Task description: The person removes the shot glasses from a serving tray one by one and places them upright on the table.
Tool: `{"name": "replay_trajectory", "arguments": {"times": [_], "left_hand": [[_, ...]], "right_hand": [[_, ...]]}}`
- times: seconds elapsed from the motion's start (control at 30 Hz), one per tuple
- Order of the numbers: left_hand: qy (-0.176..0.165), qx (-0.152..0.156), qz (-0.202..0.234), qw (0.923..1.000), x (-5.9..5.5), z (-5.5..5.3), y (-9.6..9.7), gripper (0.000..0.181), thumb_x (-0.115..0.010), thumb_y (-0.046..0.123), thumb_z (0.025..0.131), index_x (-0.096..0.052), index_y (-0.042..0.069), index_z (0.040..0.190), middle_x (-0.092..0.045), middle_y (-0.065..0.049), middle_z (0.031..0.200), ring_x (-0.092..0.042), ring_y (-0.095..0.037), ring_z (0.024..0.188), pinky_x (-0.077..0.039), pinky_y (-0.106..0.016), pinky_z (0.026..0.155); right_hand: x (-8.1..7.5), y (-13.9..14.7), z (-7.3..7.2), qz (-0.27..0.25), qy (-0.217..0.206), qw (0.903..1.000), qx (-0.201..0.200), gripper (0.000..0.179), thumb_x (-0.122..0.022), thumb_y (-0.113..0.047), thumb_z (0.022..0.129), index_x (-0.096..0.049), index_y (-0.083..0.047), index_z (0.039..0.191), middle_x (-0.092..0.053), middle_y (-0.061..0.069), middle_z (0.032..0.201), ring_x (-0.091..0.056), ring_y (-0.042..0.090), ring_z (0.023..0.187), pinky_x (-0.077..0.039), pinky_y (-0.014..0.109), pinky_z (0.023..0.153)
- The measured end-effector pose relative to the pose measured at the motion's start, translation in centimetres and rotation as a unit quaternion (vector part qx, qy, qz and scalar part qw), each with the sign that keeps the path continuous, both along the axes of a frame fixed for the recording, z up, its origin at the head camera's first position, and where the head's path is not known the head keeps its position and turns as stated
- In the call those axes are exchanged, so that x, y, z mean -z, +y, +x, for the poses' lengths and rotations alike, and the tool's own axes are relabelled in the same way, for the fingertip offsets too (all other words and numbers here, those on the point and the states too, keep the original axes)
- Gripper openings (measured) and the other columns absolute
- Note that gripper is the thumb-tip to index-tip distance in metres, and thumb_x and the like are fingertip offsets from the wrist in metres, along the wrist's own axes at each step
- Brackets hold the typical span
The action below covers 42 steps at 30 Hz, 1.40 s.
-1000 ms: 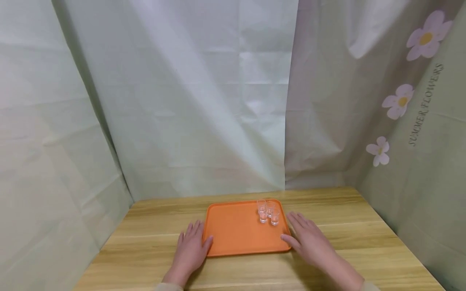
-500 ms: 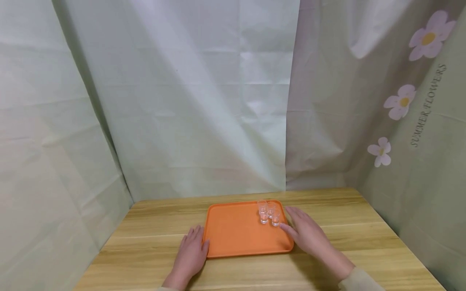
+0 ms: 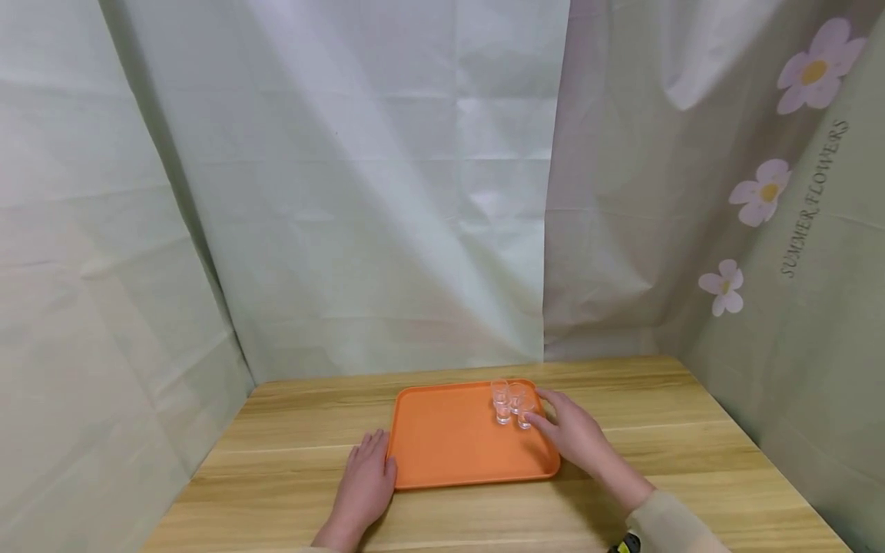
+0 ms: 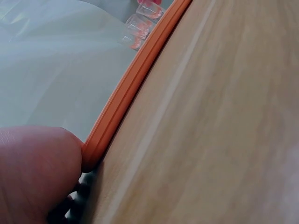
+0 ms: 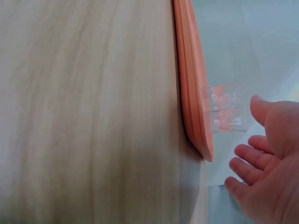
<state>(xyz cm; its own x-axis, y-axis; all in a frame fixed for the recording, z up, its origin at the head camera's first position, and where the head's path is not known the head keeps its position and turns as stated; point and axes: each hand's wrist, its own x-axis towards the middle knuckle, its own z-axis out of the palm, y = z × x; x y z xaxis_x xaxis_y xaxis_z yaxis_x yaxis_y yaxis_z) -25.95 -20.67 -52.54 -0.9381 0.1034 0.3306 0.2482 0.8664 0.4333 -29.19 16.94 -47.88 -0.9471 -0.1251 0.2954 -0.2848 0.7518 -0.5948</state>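
Several small clear shot glasses [image 3: 502, 414] stand close together at the back right of an orange tray [image 3: 449, 438]. My right hand [image 3: 577, 434] reaches over the tray's right rim, its thumb right at the nearest right-hand glass [image 3: 525, 419]. In the right wrist view that hand [image 5: 275, 158] has its thumb and fingers spread, with a gap to the glasses [image 5: 226, 107]. My left hand [image 3: 364, 480] lies along the tray's left edge, fingers extended and thumb at the rim. The left wrist view shows that thumb [image 4: 42, 168] against the tray's corner [image 4: 96, 149].
The tray rests on a wood-grain table [image 3: 290, 430]. Pale curtains [image 3: 387, 230] hang behind and at both sides, with printed flowers [image 3: 759, 192] on the right one. A dark and yellow band [image 3: 628, 544] shows by the right sleeve.
My right hand has moved forward and left from the tray's right edge to the glasses. My left hand has slid slightly back along the rim, its thumb drawing off the tray's surface.
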Motion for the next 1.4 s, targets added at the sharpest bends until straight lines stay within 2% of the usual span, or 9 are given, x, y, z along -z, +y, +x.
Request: {"name": "replay_trajectory", "arguments": {"times": [0.1,0.2,0.3,0.53,0.83,1.1,1.2,1.27,1.4], "left_hand": [[0.011,0.005,0.008,0.9999,0.2,-0.1,0.0,0.046,-0.062,0.008,0.106,-0.059,-0.016,0.146,-0.056,-0.037,0.153,-0.048,-0.058,0.147,-0.034,-0.074,0.123],[0.034,0.007,0.014,0.9993,1.0,-0.4,0.0,0.046,-0.059,0.009,0.106,-0.060,-0.016,0.145,-0.058,-0.037,0.151,-0.049,-0.058,0.146,-0.035,-0.075,0.121],[0.039,0.008,0.015,0.9991,1.5,-0.7,0.0,0.046,-0.058,0.010,0.106,-0.060,-0.016,0.144,-0.058,-0.037,0.151,-0.050,-0.058,0.145,-0.036,-0.074,0.121],[-0.002,0.001,-0.002,1.0000,0.2,-0.2,0.4,0.046,-0.060,0.008,0.107,-0.059,-0.016,0.146,-0.056,-0.036,0.154,-0.048,-0.055,0.149,-0.033,-0.070,0.126],[0.036,0.005,0.012,0.9993,0.9,-0.4,0.2,0.044,-0.058,0.005,0.105,-0.061,-0.018,0.142,-0.059,-0.037,0.149,-0.051,-0.059,0.143,-0.037,-0.073,0.121],[-0.001,0.000,0.012,0.9999,0.1,0.1,0.0,0.045,-0.057,0.003,0.105,-0.058,-0.019,0.145,-0.054,-0.037,0.155,-0.044,-0.057,0.150,-0.032,-0.071,0.126],[0.008,0.002,0.011,0.9999,0.0,0.2,-0.1,0.044,-0.058,0.002,0.104,-0.059,-0.019,0.143,-0.055,-0.038,0.153,-0.046,-0.058,0.149,-0.034,-0.071,0.125],[0.024,0.005,0.010,0.9996,0.4,0.1,-0.1,0.043,-0.058,0.002,0.103,-0.060,-0.019,0.141,-0.057,-0.038,0.150,-0.048,-0.059,0.146,-0.035,-0.071,0.124],[0.032,0.010,0.020,0.9992,0.8,0.1,-0.1,0.044,-0.058,0.002,0.102,-0.059,-0.020,0.140,-0.057,-0.039,0.150,-0.049,-0.059,0.144,-0.034,-0.071,0.124]], "right_hand": [[0.2,0.0,-0.2,-0.023,-0.015,0.9996,0.001,0.058,-0.077,-0.029,0.106,-0.061,0.004,0.151,-0.064,0.025,0.151,-0.058,0.047,0.143,-0.047,0.065,0.118],[0.4,0.0,-0.3,-0.050,-0.029,0.9983,-0.005,0.058,-0.077,-0.028,0.106,-0.060,0.005,0.151,-0.064,0.026,0.151,-0.061,0.046,0.140,-0.049,0.064,0.117],[0.6,0.0,-0.4,-0.074,-0.042,0.9963,-0.008,0.057,-0.077,-0.026,0.106,-0.061,0.005,0.151,-0.064,0.027,0.150,-0.063,0.046,0.137,-0.051,0.062,0.115],[1.0,-0.1,-1.0,-0.087,-0.050,0.9950,0.000,0.052,-0.079,-0.025,0.104,-0.065,0.003,0.146,-0.068,0.024,0.145,-0.065,0.046,0.134,-0.053,0.062,0.112],[0.9,-0.7,-1.2,-0.093,-0.051,0.9943,0.008,0.043,-0.082,-0.023,0.102,-0.070,0.000,0.137,-0.073,0.018,0.135,-0.068,0.041,0.126,-0.056,0.060,0.108],[1.1,-1.0,-1.2,-0.095,-0.047,0.9943,0.013,0.030,-0.084,-0.024,0.101,-0.074,-0.007,0.124,-0.076,0.005,0.118,-0.070,0.028,0.111,-0.059,0.052,0.098],[1.0,-1.1,-1.2,-0.097,-0.050,0.9939,0.015,0.027,-0.084,-0.023,0.101,-0.075,-0.008,0.121,-0.075,0.003,0.114,-0.070,0.025,0.109,-0.059,0.050,0.096],[1.0,-1.1,-1.2,-0.095,-0.050,0.9941,0.015,0.026,-0.084,-0.023,0.100,-0.074,-0.008,0.120,-0.075,0.002,0.113,-0.070,0.025,0.109,-0.059,0.049,0.095],[1.1,-1.1,-1.2,-0.094,-0.047,0.9944,0.014,0.025,-0.084,-0.023,0.100,-0.074,-0.008,0.117,-0.075,0.002,0.111,-0.070,0.024,0.107,-0.060,0.048,0.093]]}}
